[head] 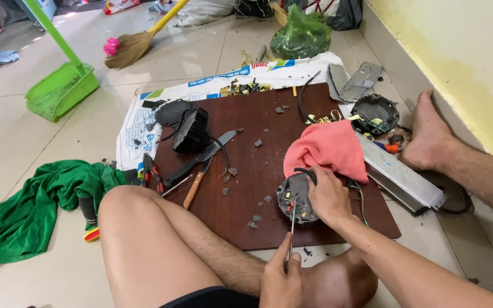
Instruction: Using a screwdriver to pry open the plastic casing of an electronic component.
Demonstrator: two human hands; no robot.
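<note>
I sit on the floor with a dark brown wooden board (258, 165) in front of my legs. My right hand (329, 197) grips a round grey circuit module (292, 197) that rests on the board's near edge. My left hand (281, 279) is closed around a thin metal tool (293, 228) whose tip touches the module's face. A pink cloth (326, 149) lies just behind the module. Small grey fragments are scattered over the board.
On the board's left lie a black finned housing (190, 130), a knife (201, 159), red-handled pliers (150, 171) and a wooden-handled screwdriver (195, 185). A long silver box (397, 177) and a round black shell (375, 113) sit at the right. Green cloth (24, 211), dustpan (61, 88) and broom (135, 45) lie left.
</note>
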